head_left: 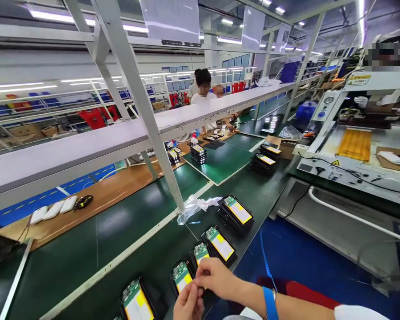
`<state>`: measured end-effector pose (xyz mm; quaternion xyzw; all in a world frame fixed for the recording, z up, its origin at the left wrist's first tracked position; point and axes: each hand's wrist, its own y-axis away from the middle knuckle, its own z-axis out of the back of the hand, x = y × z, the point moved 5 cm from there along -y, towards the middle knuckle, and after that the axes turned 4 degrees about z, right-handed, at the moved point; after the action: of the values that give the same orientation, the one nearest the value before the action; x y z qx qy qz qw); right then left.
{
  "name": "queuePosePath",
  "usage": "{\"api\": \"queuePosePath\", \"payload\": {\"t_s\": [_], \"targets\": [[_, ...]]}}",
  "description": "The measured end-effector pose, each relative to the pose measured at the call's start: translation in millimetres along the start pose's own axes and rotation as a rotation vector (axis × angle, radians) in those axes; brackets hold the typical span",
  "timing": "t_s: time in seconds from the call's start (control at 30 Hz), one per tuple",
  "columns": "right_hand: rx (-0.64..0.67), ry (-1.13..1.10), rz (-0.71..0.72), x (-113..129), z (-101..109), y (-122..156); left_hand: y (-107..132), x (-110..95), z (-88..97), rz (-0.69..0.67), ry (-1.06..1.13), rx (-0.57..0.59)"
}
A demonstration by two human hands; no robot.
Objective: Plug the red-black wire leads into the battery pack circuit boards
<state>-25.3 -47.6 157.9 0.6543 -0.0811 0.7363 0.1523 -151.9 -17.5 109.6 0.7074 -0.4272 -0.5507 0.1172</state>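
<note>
Right hand (216,278), blue wrist strap (270,303) on, meets left hand (188,304), fingers together; any grip cannot be told. Black-framed circuit-board unit (200,252), yellow-panelled, lies just beyond them on the green surface (96,249).

Trays of circuit boards (220,244) sit along the bench (86,249) before me. Machine (353,146) on my right, shelf (70,151) above left.

Your green bench (86,240) carries a row of black devices (220,244) with yellow screens, and a crumpled plastic bag (191,210).
</note>
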Motion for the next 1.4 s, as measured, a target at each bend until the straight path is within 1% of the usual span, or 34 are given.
{"api": "queuePosePath", "payload": {"t_s": [0.1,0.13,0.17,0.2,0.27,0.33,0.43,0.57,0.67,0.8,0.87,0.93,1.0,1.07,1.13,1.2,1.27,1.3,1.33,1.37,1.4], "targets": [[-0.117,-0.083,0.005,-6,36,4,1,4,-31.9,0.09,-0.162,0.229],[-0.163,-0.118,0.002,-9,48,6,3,5,-41.0,0.114,-0.177,0.293],[-0.215,-0.154,-0.004,-11,62,8,7,5,-48.4,0.135,-0.151,0.332],[-0.269,-0.193,-0.015,-14,75,11,11,5,-54.0,0.15,-0.087,0.349],[-0.375,-0.275,-0.055,-21,97,20,18,5,-61.4,0.167,0.077,0.347],[-0.452,-0.359,-0.113,-30,111,30,23,4,-66.7,0.164,0.17,0.36],[-0.506,-0.457,-0.198,-42,114,41,26,5,-74.2,0.151,0.2,0.426],[-0.495,-0.501,-0.251,-45,103,42,29,3,-82.4,0.205,0.293,0.509],[-0.467,-0.509,-0.255,-40,98,39,32,-1,-83.5,0.251,0.39,0.514],[-0.444,-0.51,-0.257,-36,94,39,35,-2,-80.0,0.258,0.397,0.488],[-0.431,-0.51,-0.255,-35,89,37,34,1,-80.8,0.199,0.271,0.472],[-0.412,-0.516,-0.237,-33,84,30,33,5,-88.7,0.104,0.064,0.46],[-0.394,-0.526,-0.201,-27,83,17,32,9,-106.4,0.026,-0.124,0.464],[-0.396,-0.541,-0.154,-18,90,-2,32,9,-131.4,-0.053,-0.343,0.467],[-0.423,-0.559,-0.103,-8,106,-22,32,3,-159.7,-0.21,-0.65,0.442],[-0.468,-0.574,-0.05,2,129,-41,32,-6,-188.7,-0.406,-0.921,0.422],[-0.525,-0.579,-0.004,7,156,-55,31,-13,-215.6,-0.57,-1.063,0.454],[-0.558,-0.576,0.015,9,170,-59,29,-14,-227.4,-0.626,-1.109,0.482],[-0.591,-0.569,0.03,9,183,-63,26,-14,-237.7,-0.655,-1.144,0.504],[-0.623,-0.558,0.042,8,196,-64,21,-13,-246.6,-0.65,-1.172,0.519],[-0.651,-0.544,0.052,6,208,-65,15,-10,-254.2,-0.608,-1.19,0.531]]}}
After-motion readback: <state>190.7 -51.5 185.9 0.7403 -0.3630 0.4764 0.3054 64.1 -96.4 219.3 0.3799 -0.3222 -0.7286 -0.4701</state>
